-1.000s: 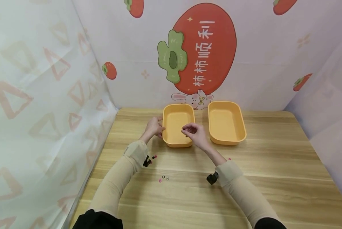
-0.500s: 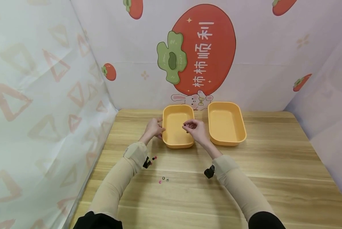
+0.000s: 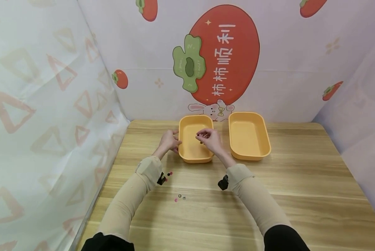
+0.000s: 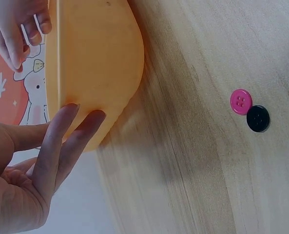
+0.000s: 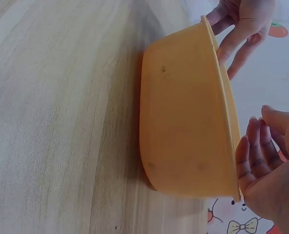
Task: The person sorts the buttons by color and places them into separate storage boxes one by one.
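Note:
My left hand (image 3: pixel 168 141) grips the side of the left yellow tray (image 3: pixel 196 159), thumb at the rim and two fingers against the outer wall (image 4: pixel 100 53). Over that tray's inside, my right hand (image 3: pixel 212 140) holds its thumb and fingertips together around a small dark button (image 3: pixel 198 135), only a speck in the head view. A second dark speck shows just under these fingers. In the right wrist view the right hand (image 5: pixel 276 170) is beside the rim, and what it pinches is hidden. A pink button (image 4: pixel 240 102) touches a black button (image 4: pixel 258 118) near the left wrist.
A second yellow tray (image 3: pixel 249 156) stands to the right, a narrow gap away. Nearer on the wooden table (image 3: pixel 206 216) lie a pink button (image 3: pixel 176 200) and two small ring-like pieces (image 3: pixel 184 198). A printed backdrop (image 3: pixel 150 97) rises behind the trays.
My right hand has shifted slightly left and farther in over the left tray, its forearm following. The left hand keeps its hold on the tray, and the buttons on the table stay put.

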`<state>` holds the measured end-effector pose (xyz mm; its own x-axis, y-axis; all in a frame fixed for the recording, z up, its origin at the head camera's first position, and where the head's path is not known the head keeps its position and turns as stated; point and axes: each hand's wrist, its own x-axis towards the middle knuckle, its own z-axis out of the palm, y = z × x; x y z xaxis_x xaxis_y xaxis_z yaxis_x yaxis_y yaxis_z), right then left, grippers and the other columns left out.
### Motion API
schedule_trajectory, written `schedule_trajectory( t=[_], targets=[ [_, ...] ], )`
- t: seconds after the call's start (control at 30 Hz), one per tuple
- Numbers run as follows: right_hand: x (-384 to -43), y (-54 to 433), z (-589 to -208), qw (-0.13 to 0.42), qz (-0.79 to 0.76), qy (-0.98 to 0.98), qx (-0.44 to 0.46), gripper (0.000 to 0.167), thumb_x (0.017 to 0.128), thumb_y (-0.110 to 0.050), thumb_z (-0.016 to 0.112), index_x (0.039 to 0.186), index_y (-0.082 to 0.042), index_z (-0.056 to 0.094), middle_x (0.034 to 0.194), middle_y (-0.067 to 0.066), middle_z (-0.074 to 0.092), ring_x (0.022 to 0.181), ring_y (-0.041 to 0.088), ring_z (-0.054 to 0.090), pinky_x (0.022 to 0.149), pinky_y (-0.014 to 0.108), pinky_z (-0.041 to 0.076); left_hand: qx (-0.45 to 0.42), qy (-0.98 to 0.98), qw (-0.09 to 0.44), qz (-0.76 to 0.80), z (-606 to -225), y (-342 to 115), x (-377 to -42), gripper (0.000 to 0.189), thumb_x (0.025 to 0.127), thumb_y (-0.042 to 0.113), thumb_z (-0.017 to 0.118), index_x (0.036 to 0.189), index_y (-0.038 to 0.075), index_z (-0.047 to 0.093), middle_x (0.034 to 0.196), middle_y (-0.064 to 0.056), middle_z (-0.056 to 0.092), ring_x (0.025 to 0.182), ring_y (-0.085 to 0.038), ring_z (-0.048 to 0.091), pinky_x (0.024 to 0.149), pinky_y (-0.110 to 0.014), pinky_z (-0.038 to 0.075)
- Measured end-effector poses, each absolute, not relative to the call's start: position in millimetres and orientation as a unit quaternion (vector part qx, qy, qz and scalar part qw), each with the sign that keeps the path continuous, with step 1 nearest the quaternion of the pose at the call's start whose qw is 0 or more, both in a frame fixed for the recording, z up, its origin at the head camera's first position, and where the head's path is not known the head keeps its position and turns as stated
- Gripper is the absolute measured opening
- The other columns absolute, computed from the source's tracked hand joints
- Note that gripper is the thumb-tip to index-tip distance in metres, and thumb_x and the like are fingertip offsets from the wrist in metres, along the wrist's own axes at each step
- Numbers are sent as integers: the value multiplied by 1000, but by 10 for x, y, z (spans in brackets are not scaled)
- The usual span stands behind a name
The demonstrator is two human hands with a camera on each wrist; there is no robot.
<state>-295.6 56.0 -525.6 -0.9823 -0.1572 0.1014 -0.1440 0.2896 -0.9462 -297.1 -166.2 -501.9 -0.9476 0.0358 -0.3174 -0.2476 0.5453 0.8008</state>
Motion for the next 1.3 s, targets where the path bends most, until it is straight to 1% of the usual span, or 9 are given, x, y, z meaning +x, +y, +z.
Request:
schedule_trajectory(
  t=[0.13,0.23,0.37,0.5,0.7,0.87,1.03,1.2,1.3],
  targets=[
    [-2961,539,-5284,4,-585,805,-98,16,99,-2,80,112,7,78,92,17,75,68,7,62,60,12,53,-62,868,150,470,-5028,-1653,-2967,70,101,-4,72,165,6,47,134,-31,75,57,-16,74,61,-37,70],
    [-2962,529,-5299,0,-578,810,-99,16,98,-2,81,111,7,79,93,18,75,67,6,61,59,12,52,-62,868,148,470,-5034,-1650,-2960,70,101,-4,72,166,6,47,133,-31,75,56,-15,73,63,-39,71],
    [-2960,519,-5317,-2,-565,819,-101,16,98,-3,82,111,6,79,89,15,72,69,7,59,60,12,50,-61,867,147,473,-5044,-1651,-2949,70,101,-5,72,166,5,47,133,-32,75,58,-17,74,62,-38,71],
    [-2955,510,-5329,-4,-555,826,-104,15,97,-3,83,109,6,79,85,10,69,71,9,56,61,13,48,-63,865,151,474,-5050,-1651,-2942,71,101,-5,72,166,5,46,134,-32,74,63,-23,78,60,-35,70],
    [-2952,517,-5331,-15,-558,822,-113,15,97,-2,82,109,7,80,84,10,70,71,8,56,61,13,46,-59,869,144,471,-5044,-1657,-2953,70,101,-6,72,165,4,46,132,-32,75,67,-28,80,57,-33,68],
    [-2887,569,-5273,-17,-585,803,-111,16,99,-3,81,111,7,80,85,8,70,69,5,58,60,13,48,-51,869,133,474,-5026,-1653,-2969,69,100,-7,72,164,2,47,130,-33,75,63,-27,79,52,-28,66],
    [-2739,679,-5209,-20,-615,778,-123,19,100,-3,79,115,9,78,85,5,69,69,4,60,61,13,51,-53,870,136,470,-5017,-1652,-2974,69,101,-7,71,165,2,47,132,-33,74,68,-31,81,53,-28,66],
    [-2526,838,-5162,-20,-632,764,-130,24,101,-3,78,120,10,77,89,15,71,70,6,62,62,17,56,-52,871,140,468,-5024,-1655,-2971,69,101,-6,71,165,3,46,132,-33,74,71,-32,82,54,-29,67],
    [-2377,914,-5150,-7,-638,759,-133,27,100,-2,79,122,13,75,91,21,72,70,9,65,63,21,59,-53,868,144,472,-5035,-1653,-2973,70,101,-6,71,166,3,45,131,-32,75,77,-37,83,54,-30,67]
  ],
)
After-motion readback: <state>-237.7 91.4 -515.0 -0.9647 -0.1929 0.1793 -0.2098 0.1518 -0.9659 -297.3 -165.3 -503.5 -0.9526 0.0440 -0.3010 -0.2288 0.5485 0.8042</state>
